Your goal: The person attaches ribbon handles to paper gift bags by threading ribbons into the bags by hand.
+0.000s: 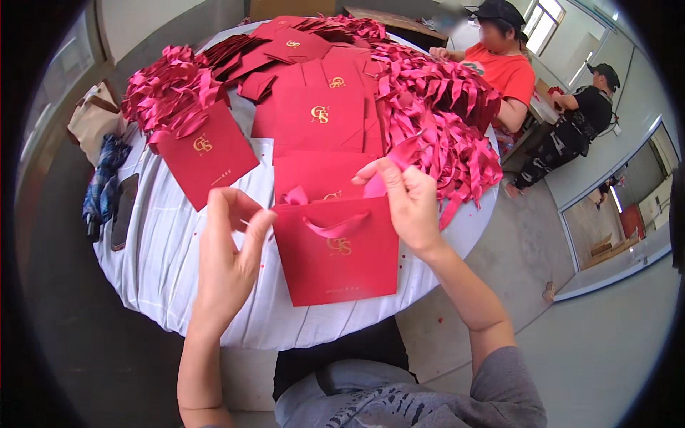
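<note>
A red paper gift bag with a gold emblem stands at the table's near edge, a pink ribbon handle looping over its front. At its upper right corner my right hand is closed, pinching a length of pink ribbon above the bag's rim. My left hand is beside the bag's upper left edge, thumb and forefinger curled toward each other. A thin pale sliver shows between those fingers, too small to name. Directly behind the bag lies another red bag, partly covered.
Flat red bags are stacked across the round table with its white cloth. Heaps of pink ribbon handles lie right and left. A phone and folded umbrella rest at the left edge. Two people work at the right.
</note>
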Available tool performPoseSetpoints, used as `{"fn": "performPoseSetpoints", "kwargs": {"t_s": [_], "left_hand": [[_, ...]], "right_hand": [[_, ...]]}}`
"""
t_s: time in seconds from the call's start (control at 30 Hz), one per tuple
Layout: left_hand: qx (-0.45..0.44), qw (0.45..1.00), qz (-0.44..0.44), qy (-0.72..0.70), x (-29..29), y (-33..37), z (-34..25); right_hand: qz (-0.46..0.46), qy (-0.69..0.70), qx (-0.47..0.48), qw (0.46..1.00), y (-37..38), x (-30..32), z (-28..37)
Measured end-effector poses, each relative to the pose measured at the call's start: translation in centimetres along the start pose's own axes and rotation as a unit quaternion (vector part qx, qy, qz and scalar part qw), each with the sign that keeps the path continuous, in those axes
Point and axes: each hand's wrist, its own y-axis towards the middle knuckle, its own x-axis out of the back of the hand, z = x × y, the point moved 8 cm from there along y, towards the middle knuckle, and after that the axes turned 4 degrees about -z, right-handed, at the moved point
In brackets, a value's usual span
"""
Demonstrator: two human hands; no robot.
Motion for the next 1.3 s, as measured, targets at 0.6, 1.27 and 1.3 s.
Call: {"fn": "performPoseSetpoints", "kwargs": {"t_s": [0.6, 1.27, 1.3], "left_hand": [[0.135, 0.953, 0.062, -0.263, -4.4, -1.7, 2.7], [0.120, 0.953, 0.077, -0.267, -5.7, -2.6, 3.6], [0.108, 0.963, 0.083, -0.232, -5.8, -2.7, 3.6]], "right_hand": [[0.093, -0.357, 0.206, 0.906, 2.4, -1.9, 8.1], [0.224, -0.074, 0.108, 0.966, 2.1, -9.5, 3.2], [0.236, -0.068, 0.094, 0.965, 2.0, -9.8, 2.6]]}}
